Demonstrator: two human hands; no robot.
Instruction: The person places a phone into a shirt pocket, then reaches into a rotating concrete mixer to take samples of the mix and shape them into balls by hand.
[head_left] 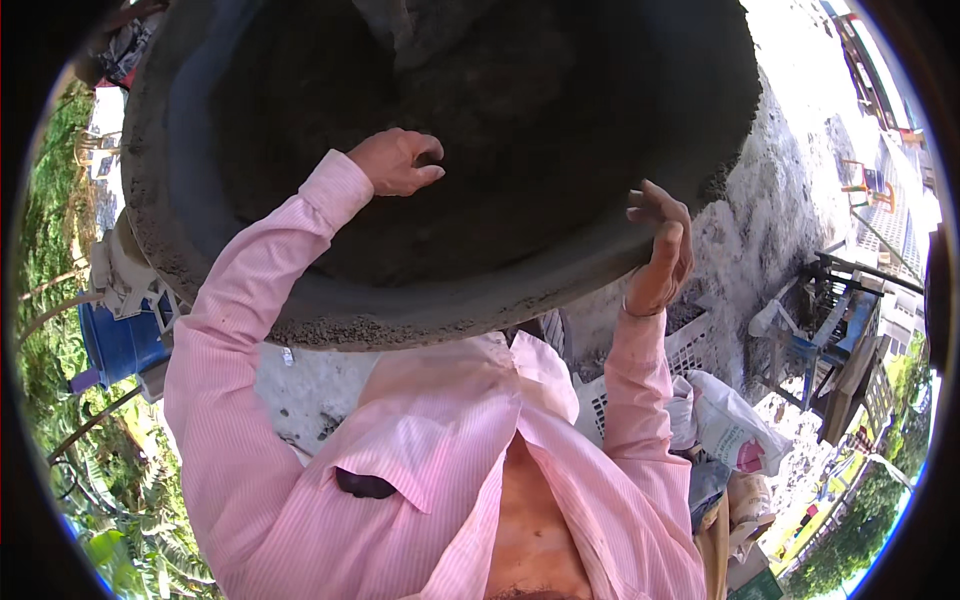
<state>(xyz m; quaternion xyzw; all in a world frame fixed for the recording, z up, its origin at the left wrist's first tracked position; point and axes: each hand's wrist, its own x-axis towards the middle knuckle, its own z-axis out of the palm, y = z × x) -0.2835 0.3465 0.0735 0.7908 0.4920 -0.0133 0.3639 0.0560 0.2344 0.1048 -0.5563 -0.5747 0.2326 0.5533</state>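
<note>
- Grey and gritty along its edge, the basin [450,312] lay in front of the person's chest, its far side out of my sight; it looked round, with no clear long axis, its near rim bowing toward the shirt.
- The left hand [400,162] hung above the basin's dark inside, past the near rim; its fingers were loosely curled, thumb apart, with nothing seen between them.
- The right hand [665,245] was the nearer to the rim, at the basin's right-hand edge; its fingers were bent and parted, gripping nothing that I could see. Whether they touched the rim, I couldn't tell.
- So the basin's hollow lay below the left fingers and leftward of the right ones.
- A blue bin [122,335] stood left of the basin, a white sack [735,425] to its near right.
</note>
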